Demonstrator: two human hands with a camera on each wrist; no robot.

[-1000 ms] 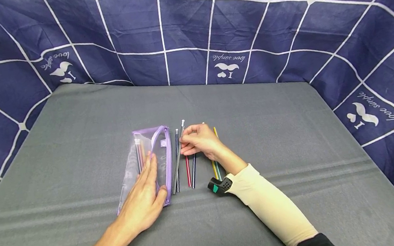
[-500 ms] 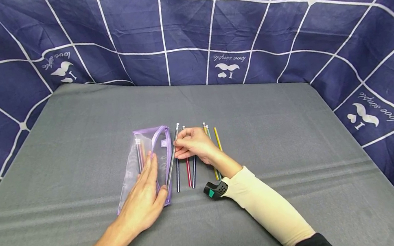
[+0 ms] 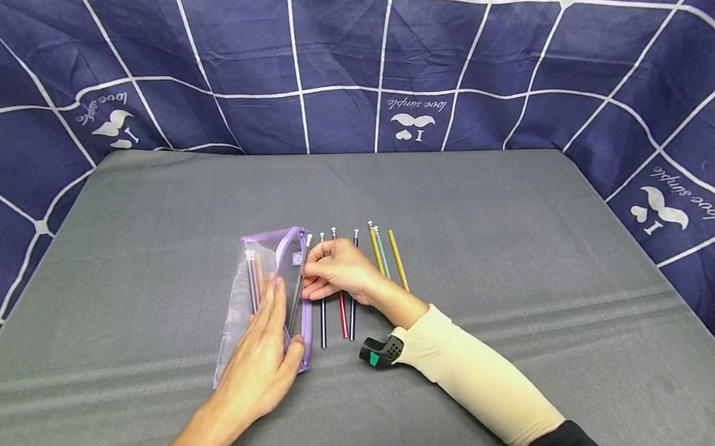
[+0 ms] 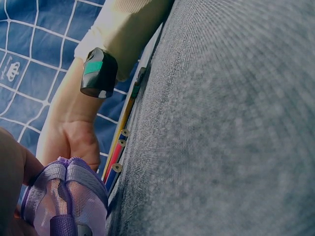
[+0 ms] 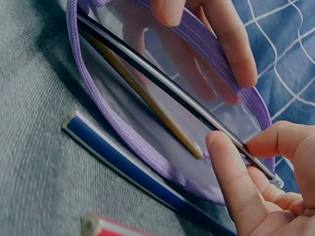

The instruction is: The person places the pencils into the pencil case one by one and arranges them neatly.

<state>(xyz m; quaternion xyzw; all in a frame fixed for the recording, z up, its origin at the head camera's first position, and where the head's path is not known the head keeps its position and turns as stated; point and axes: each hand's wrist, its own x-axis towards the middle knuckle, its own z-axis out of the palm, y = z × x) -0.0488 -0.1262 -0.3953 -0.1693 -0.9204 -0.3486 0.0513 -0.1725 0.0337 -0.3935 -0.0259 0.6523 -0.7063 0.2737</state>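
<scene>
Quietly, just below the middle of the head view, someone slips a dark pencil partway into a purple mesh pouch. Their right hand pinches it close to the eraser end, thumb on one side and forefinger on the other. From the right wrist you can see the pencil slanting from upper left to lower right across the open mouth, its far end inside the purple rim. A yellow pencil lies inside the pouch, beneath it.

Over at left of centre, the left hand lies on the pouch, fingers straight and together, the thumb set apart near the lip. I can't tell whether that thumb squeezes the edge. Near the pouch's upper left, more pencils show through the mesh.

Just right of the pouch, a blue pencil lies on the grey surface, with a red pencil beside it and another dark blue one next along. Further right, partly behind the right arm, are two yellow pencils with a teal pencil between them. A navy curtain with white lines fills the top of the frame.
</scene>
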